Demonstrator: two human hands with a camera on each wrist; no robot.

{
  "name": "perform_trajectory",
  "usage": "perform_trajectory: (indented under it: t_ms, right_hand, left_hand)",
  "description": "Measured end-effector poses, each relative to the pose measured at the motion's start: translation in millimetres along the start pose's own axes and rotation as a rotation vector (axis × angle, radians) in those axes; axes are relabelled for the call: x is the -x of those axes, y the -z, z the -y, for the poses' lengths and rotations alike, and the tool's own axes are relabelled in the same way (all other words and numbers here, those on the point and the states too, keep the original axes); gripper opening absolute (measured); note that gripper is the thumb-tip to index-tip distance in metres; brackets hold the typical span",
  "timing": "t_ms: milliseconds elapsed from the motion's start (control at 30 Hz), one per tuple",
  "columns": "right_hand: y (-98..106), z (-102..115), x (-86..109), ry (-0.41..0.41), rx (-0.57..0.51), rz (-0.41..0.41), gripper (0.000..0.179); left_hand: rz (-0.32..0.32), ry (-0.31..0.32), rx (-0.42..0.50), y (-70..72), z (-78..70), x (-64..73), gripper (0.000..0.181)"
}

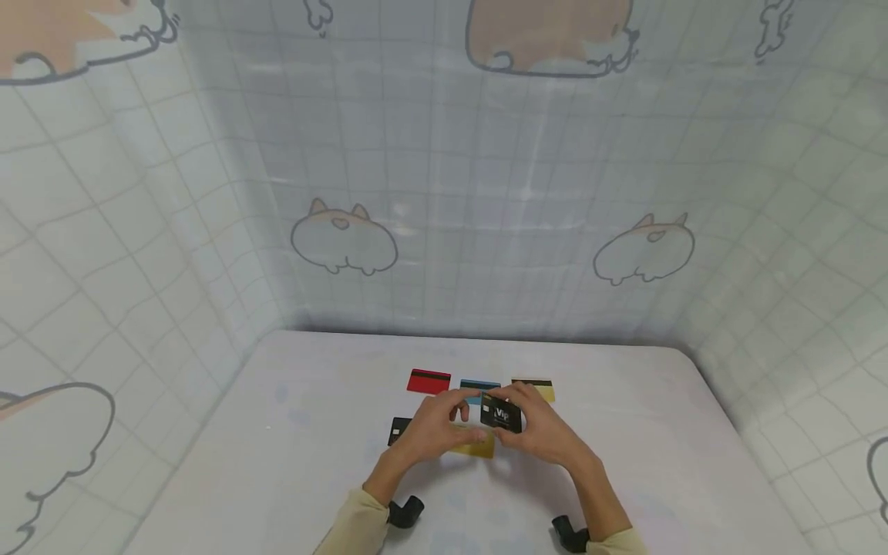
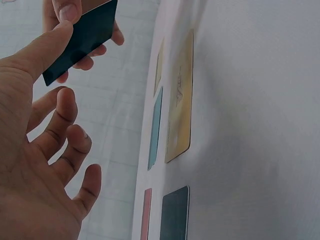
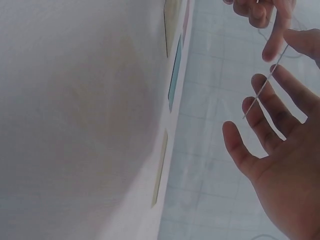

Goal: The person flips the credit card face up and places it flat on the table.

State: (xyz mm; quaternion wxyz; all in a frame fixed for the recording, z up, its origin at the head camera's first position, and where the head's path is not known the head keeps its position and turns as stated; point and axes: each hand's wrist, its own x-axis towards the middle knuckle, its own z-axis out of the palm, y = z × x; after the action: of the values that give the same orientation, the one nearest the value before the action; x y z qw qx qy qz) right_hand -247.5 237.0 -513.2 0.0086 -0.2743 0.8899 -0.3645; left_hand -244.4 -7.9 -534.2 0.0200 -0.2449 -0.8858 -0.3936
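My right hand (image 1: pixel 548 432) pinches a black card (image 1: pixel 501 415) marked "Vip" between thumb and fingers, raised above the white table. It appears edge-on in the right wrist view. My left hand (image 1: pixel 433 428) is just left of that card, fingers loosely bent; its thumb overlaps the card's edge in the left wrist view. Under the hands lies a gold card (image 2: pixel 181 107). A second black card (image 1: pixel 398 430) lies partly hidden behind the left hand. Farther back sit a red card (image 1: pixel 428 381), a blue card (image 1: pixel 480 384) and a pale yellow card (image 1: pixel 545 391) in a row.
The white table (image 1: pixel 312 432) ends at a back edge against a grid-patterned curtain (image 1: pixel 451 231) with cartoon dogs. More of the curtain hangs along both sides. A black curved fitting sits at each wrist, the left fitting (image 1: pixel 408 512) and the right fitting (image 1: pixel 569 533).
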Motion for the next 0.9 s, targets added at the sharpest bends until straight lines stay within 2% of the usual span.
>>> perform_trajectory:
  t_ms: [233, 467, 667, 900]
  right_hand:
    - [-3.6, 1.9, -5.3, 0.059, 0.066, 0.015, 0.06]
    - [-5.8, 5.4, -4.9, 0.033, 0.076, 0.021, 0.058]
    - [-6.1, 4.0, -6.1, 0.037, 0.09, 0.026, 0.058]
    - [-5.7, 0.3, -8.1, 0.059, 0.135, 0.031, 0.057]
  left_hand:
    - [0.007, -0.012, -0.005, 2.0, 2.1, 0.8, 0.062]
    - [0.005, -0.018, -0.006, 4.9, 2.7, 0.7, 0.06]
    - [0.004, -0.005, -0.013, 5.9, 2.5, -0.4, 0.062]
    - [-0.007, -0.03, -0.047, 4.0, 4.8, -2.3, 0.061]
